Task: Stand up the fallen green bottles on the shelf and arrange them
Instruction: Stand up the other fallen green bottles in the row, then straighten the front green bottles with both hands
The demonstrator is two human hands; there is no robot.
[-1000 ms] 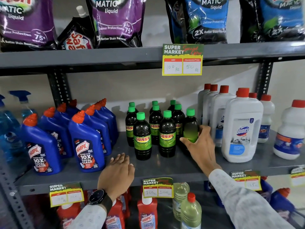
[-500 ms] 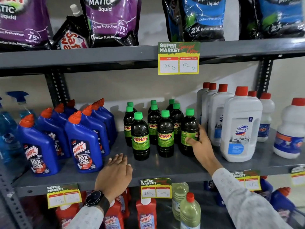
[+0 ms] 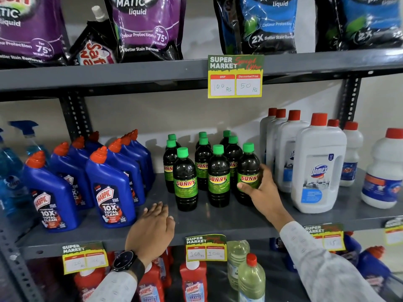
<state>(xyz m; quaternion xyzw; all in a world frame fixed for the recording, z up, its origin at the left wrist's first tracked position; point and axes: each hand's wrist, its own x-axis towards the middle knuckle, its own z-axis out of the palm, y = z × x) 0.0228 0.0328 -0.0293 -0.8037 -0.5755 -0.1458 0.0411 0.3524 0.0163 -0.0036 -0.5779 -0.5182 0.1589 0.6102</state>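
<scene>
Several dark bottles with green caps and green SUNNY labels stand upright in rows in the middle of the grey shelf point(image 3: 218, 221). My right hand point(image 3: 259, 188) wraps around the front right green bottle point(image 3: 248, 168), thumb across its label. The front middle bottle point(image 3: 218, 177) and front left bottle point(image 3: 185, 182) stand free beside it. My left hand point(image 3: 152, 227) rests flat on the shelf's front edge, fingers spread, holding nothing, just left of the front left bottle.
Blue Harpic bottles point(image 3: 109, 192) crowd the shelf to the left, white Domex bottles point(image 3: 316, 171) to the right. Detergent pouches sit on the upper shelf above a price tag point(image 3: 235, 76). Red bottles and pale green bottles point(image 3: 250, 277) stand on the shelf below.
My right hand has turned the front right bottle so its SUNNY label faces forward. The left hand stays on the shelf edge.
</scene>
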